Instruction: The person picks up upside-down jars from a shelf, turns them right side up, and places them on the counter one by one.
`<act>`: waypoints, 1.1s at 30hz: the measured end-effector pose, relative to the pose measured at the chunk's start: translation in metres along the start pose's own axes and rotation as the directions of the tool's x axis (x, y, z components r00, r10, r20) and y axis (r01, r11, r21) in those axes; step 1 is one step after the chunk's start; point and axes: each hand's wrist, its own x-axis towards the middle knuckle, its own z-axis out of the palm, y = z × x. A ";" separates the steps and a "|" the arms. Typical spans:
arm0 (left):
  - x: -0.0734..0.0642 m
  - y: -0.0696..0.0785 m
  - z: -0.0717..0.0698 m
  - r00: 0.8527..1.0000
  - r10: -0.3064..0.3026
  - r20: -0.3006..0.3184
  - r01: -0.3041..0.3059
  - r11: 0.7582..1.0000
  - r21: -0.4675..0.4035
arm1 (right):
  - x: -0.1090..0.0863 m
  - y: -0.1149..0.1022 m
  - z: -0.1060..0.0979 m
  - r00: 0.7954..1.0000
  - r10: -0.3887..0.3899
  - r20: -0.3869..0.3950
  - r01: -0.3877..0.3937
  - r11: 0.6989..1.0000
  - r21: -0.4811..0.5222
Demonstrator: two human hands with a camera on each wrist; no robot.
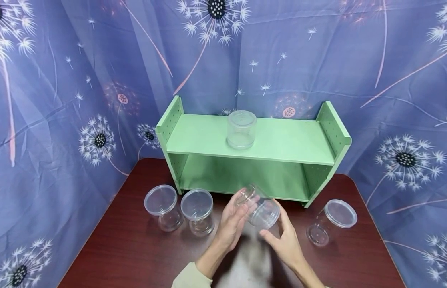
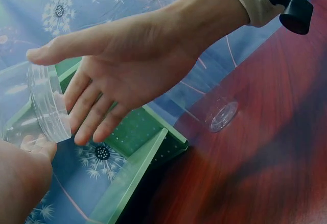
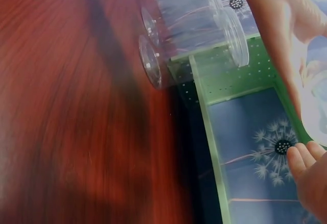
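Observation:
A clear plastic jar (image 1: 263, 212) is tilted between both hands, in front of the green shelf, its wide lidded end toward the right hand. My left hand (image 1: 232, 220) grips the jar's side, with fingers showing through the clear wall. In the left wrist view, left fingertips (image 2: 41, 145) touch the jar near its rim. My right hand (image 1: 286, 240) is spread at the lidded end, thumb toward the front. Seen from the left wrist, its thumb lies at the lid's edge and its other fingers stretch out nearly straight beside the rim.
A green two-tier shelf (image 1: 288, 138) stands at the back of the dark red table (image 1: 111, 248), with one clear jar (image 1: 241, 130) on its upper board. Two lidded jars (image 1: 197, 212) stand at left; another jar (image 1: 331, 222) is at right. A patterned blue cloth (image 1: 137, 60) hangs behind.

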 end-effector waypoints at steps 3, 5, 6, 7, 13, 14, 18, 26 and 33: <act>-0.001 -0.001 0.003 1.000 0.009 0.005 -0.009 1.000 -0.015 | 0.000 0.001 0.003 1.000 0.010 -0.020 -0.010 1.000 0.011; -0.002 -0.002 0.004 1.000 0.013 0.002 -0.013 1.000 -0.023 | 0.000 0.001 0.005 0.999 0.008 -0.036 -0.007 1.000 0.023; -0.002 -0.003 0.004 1.000 0.013 0.000 -0.013 1.000 -0.025 | 0.000 0.000 0.005 0.999 0.008 -0.041 -0.007 1.000 0.030; -0.002 -0.003 0.004 1.000 0.010 -0.003 -0.010 1.000 -0.024 | 0.000 0.000 0.006 0.999 0.006 -0.045 -0.005 0.999 0.037; -0.003 -0.005 0.002 0.999 -0.031 -0.025 0.032 0.997 0.073 | 0.000 -0.002 0.007 0.999 0.007 -0.053 0.000 0.993 0.116; -0.004 -0.005 0.002 0.999 -0.041 -0.029 0.043 0.994 0.098 | 0.000 -0.002 0.007 0.999 0.004 -0.054 0.003 0.991 0.135; -0.004 -0.003 0.000 0.997 -0.076 -0.006 0.076 0.981 0.177 | 0.000 -0.003 0.006 0.998 -0.022 -0.054 0.034 0.971 0.237; -0.003 0.003 -0.005 0.989 -0.137 0.060 0.115 0.952 0.285 | 0.001 -0.010 0.001 0.999 -0.042 -0.034 0.051 0.935 0.351; -0.001 0.017 -0.009 0.984 -0.170 0.055 0.141 0.930 0.339 | 0.000 -0.015 -0.010 0.998 -0.054 -0.027 0.060 0.940 0.337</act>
